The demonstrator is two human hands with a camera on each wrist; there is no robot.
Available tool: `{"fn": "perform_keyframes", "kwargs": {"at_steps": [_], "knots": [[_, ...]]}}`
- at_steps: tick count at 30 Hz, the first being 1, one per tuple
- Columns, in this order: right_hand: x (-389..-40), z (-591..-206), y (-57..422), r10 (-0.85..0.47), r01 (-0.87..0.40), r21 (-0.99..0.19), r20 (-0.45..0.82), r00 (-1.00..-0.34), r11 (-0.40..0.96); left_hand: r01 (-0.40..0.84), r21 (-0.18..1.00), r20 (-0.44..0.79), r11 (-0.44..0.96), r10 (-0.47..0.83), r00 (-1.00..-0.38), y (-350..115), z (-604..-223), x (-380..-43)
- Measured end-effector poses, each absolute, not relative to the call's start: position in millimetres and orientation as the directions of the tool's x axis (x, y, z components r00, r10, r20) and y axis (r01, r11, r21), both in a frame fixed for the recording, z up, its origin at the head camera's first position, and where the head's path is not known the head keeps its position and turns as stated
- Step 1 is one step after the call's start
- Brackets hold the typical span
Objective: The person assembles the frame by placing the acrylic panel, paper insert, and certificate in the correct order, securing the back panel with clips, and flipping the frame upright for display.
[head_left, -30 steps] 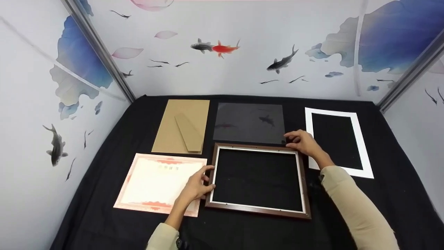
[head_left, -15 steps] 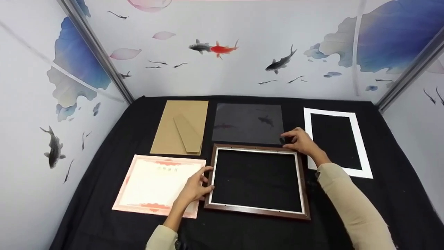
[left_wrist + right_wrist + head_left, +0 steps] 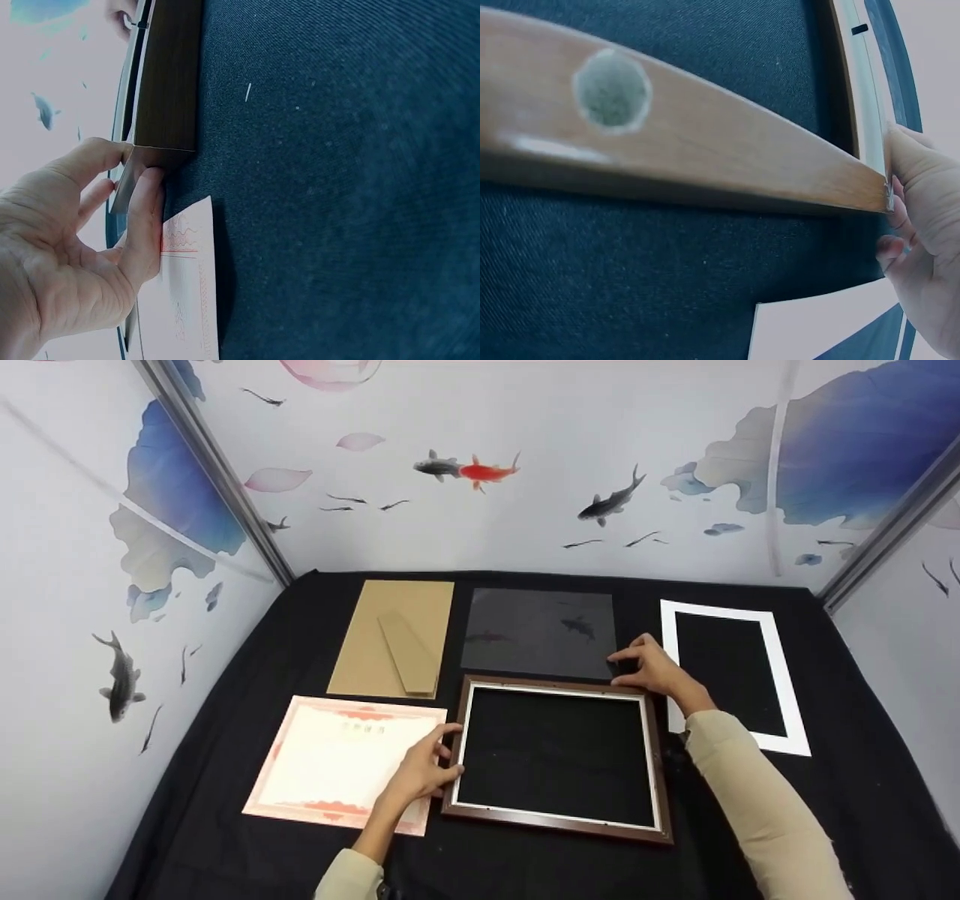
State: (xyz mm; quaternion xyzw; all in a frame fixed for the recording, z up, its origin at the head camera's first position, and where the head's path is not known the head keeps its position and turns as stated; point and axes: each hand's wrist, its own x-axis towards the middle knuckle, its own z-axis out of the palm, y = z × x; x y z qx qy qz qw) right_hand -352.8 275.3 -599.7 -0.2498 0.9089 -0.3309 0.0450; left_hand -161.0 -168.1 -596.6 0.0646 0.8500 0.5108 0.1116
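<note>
- Left grip [image 3: 416, 769]: thumb and fingers clamped on the left side of the picture frame [image 3: 559, 823], which lies flat on the desk.
- Right grip [image 3: 656, 669]: fingers curled, clamped at the frame's far right corner.
- Frame and hands have barely shifted this past second; the frame seems steadied, nothing fitted.
- Beyond the frame: clear sheet [image 3: 525, 656]; far left, brown backboard [image 3: 356, 652]; left, certificate [image 3: 337, 765]; right, white mat [image 3: 784, 682].

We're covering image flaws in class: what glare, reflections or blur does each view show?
Head view: the dark glossy sheet reflects fish, and the certificate looks overexposed; left wrist view: cloth tinted blue, upper-left background washed out; right wrist view: a pale glare streak on the frame, its nearest part blurred.
</note>
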Motion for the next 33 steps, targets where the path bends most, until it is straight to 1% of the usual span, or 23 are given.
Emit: {"fn": "perform_keyframes", "kwargs": {"at_steps": [6, 12, 16, 19, 24, 26, 33], "knots": [[-354.3, -597.9, 276.0, -0.502, -0.468, -0.613, 0.131, -0.855, 0.637, 0.009, 0.884, -0.111, 0.468, 0.228, -0.967, -167.8, -596.8, -163.3], [-353.8, -597.7, 274.1, -0.503, -0.471, -0.612, 0.136, -0.854, 0.635, 0.013, 0.883, -0.109, 0.47, 0.232, -0.967, -168.0, -597.2, -162.5], [-353.4, -596.6, 271.8, -0.515, -0.485, -0.592, 0.134, -0.847, 0.644, 0.021, 0.875, -0.102, 0.484, 0.227, -0.969, -168.6, -597.6, -162.2], [-353.4, -596.0, 271.7, -0.521, -0.486, -0.587, 0.125, -0.844, 0.647, 0.024, 0.871, -0.099, 0.491, 0.223, -0.97, -168.2, -598.1, -162.1], [-351.7, -595.4, 276.5, -0.495, -0.428, -0.607, 0.066, -0.867, 0.669, 0.024, 0.873, -0.105, 0.487, 0.235, -0.966, -166.5, -598.7, -161.2], [-351.5, -594.7, 277.2, -0.495, -0.424, -0.602, 0.055, -0.867, 0.676, 0.02, 0.875, -0.107, 0.484, 0.233, -0.966, -166.4, -598.6, -161.0], [-353.6, -596.7, 274.3, -0.555, -0.517, -0.534, 0.104, -0.825, 0.669, -0.003, 0.882, -0.123, 0.472, 0.224, -0.967, -169.0, -599.2, -160.6]]}}
